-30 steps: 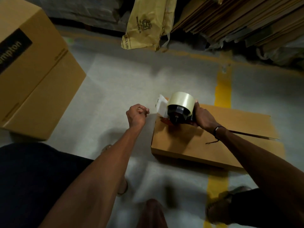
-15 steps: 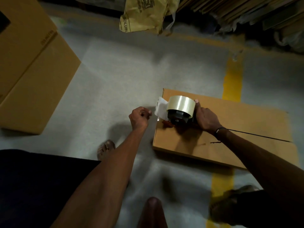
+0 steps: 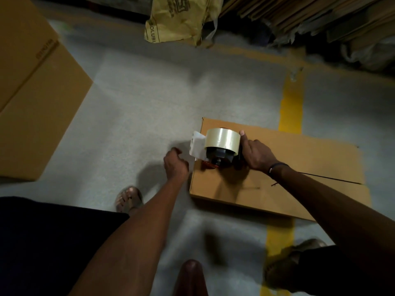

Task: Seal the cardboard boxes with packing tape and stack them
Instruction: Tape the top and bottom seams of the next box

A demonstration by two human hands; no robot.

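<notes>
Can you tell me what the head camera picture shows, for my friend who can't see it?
A person's right hand grips a tape dispenser resting on the near-left end of a flat cardboard box on a grey floor. Their left hand, fingers curled, reaches toward the tape's loose end at the box edge. A bigger box sits at far left.

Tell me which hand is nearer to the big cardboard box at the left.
Left. The left hand is over the floor between the two boxes; the right hand grips the tape dispenser, farther from the big cardboard box.
</notes>
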